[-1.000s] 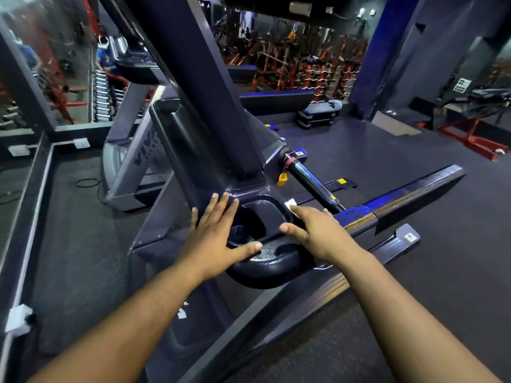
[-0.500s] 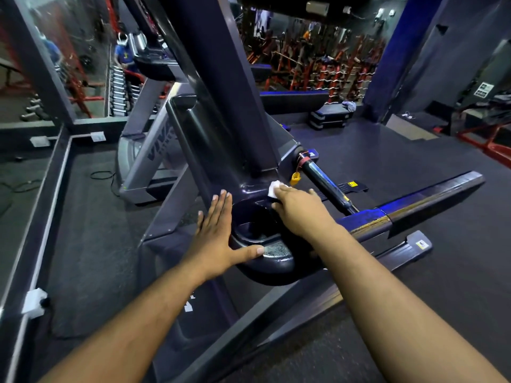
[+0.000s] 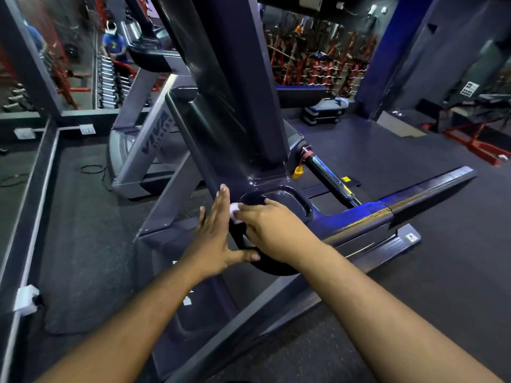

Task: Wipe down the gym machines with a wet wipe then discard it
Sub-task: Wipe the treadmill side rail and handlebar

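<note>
A dark treadmill (image 3: pixel 237 111) stands in front of me, with a glossy cup-holder tray (image 3: pixel 290 200) at the foot of its console column. My right hand (image 3: pixel 271 228) presses a small white wet wipe (image 3: pixel 235 212) onto the tray's left rim; only a corner of the wipe shows past the fingers. My left hand (image 3: pixel 213 239) lies flat with straight fingers against the tray's left side, thumb spread under the rim, right beside the wipe.
The treadmill's handrail (image 3: pixel 401 205) runs off to the right, with a black bar (image 3: pixel 329 175) and yellow clip (image 3: pixel 298 172) behind it. A second treadmill (image 3: pixel 143 150) stands at the left by a mirror wall. Red weight racks (image 3: pixel 318 64) fill the back.
My right hand has carried the wipe from the tray's right edge, across its far rim, to the left rim beside my left hand. My left hand has stayed on the tray's side.
</note>
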`<control>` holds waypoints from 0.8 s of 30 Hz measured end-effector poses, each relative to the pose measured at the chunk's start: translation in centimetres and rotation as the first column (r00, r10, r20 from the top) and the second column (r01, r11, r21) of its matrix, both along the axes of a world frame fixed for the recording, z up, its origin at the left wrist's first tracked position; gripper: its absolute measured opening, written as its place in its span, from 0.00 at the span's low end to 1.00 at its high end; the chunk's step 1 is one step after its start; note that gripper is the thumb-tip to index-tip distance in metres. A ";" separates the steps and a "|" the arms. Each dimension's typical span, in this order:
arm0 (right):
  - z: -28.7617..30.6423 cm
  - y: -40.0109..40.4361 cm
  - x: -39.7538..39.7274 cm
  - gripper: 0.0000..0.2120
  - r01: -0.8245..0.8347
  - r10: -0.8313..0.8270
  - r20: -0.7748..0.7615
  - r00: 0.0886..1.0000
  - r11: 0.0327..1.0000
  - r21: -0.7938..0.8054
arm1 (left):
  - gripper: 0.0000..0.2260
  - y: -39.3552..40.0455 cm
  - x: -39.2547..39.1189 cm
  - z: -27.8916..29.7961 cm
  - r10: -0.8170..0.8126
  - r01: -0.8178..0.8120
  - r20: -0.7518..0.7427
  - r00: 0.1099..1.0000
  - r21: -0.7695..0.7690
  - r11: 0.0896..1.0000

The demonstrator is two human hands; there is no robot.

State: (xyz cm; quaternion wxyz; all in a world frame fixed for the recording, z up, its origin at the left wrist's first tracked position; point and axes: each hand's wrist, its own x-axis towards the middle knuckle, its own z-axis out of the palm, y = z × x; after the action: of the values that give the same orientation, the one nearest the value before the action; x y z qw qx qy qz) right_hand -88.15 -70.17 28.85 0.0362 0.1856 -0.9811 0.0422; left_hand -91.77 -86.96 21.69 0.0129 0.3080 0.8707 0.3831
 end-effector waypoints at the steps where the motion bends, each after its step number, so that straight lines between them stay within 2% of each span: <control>1: -0.4 0.1 1.1 0.22 0.009 -0.008 -0.047 0.999 1.000 0.024 | 0.65 -0.3 0.1 -0.1 -0.018 0.018 -0.014 1.000 0.004 1.000; 6: -3.2 2.0 6.2 0.16 0.021 -0.021 -0.338 0.941 1.000 -0.004 | 0.63 -0.4 0.8 0.0 -0.123 0.112 -0.074 0.990 -0.139 0.984; 9: -4.3 4.1 8.0 0.12 0.000 -0.016 -0.455 0.890 0.999 -0.035 | 0.62 0.1 1.1 0.1 -0.139 0.113 -0.102 0.985 -0.229 0.967; 12: -5.0 5.8 9.0 0.10 0.067 -0.106 -0.525 0.845 0.993 -0.093 | 0.63 0.2 1.2 0.0 -0.125 0.084 -0.134 0.983 -0.278 0.957; 15: -4.9 5.5 9.2 0.10 0.117 -0.205 -0.497 0.843 0.972 -0.204 | 0.63 0.4 1.3 0.2 -0.120 0.064 -0.168 0.978 -0.308 0.949; 17: -4.9 4.1 9.3 0.14 0.088 -0.177 -0.414 0.893 0.970 -0.226 | 0.62 0.6 1.4 0.3 -0.113 0.047 -0.188 0.976 -0.326 0.944; 19: -5.2 3.5 9.5 0.19 0.067 -0.125 -0.359 0.925 0.983 -0.171 | 0.62 0.7 1.4 0.3 -0.110 0.043 -0.189 0.976 -0.326 0.944; 21: -5.7 4.7 9.6 0.24 0.147 -0.167 -0.333 0.928 0.985 -0.086 | 0.61 0.7 1.3 0.3 -0.111 0.042 -0.191 0.975 -0.332 0.942; 24: -5.5 7.6 9.6 0.35 0.367 -0.373 -0.244 0.895 0.927 -0.069 | 0.60 0.4 1.1 0.1 -0.116 0.044 -0.193 0.974 -0.343 0.938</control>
State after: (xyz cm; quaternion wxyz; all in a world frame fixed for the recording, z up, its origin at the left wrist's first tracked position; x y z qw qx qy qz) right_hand -78.57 -62.57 23.39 0.1701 -0.0010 -0.9852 0.0212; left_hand -90.62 -86.60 21.83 -0.0113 0.3754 0.9065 0.1929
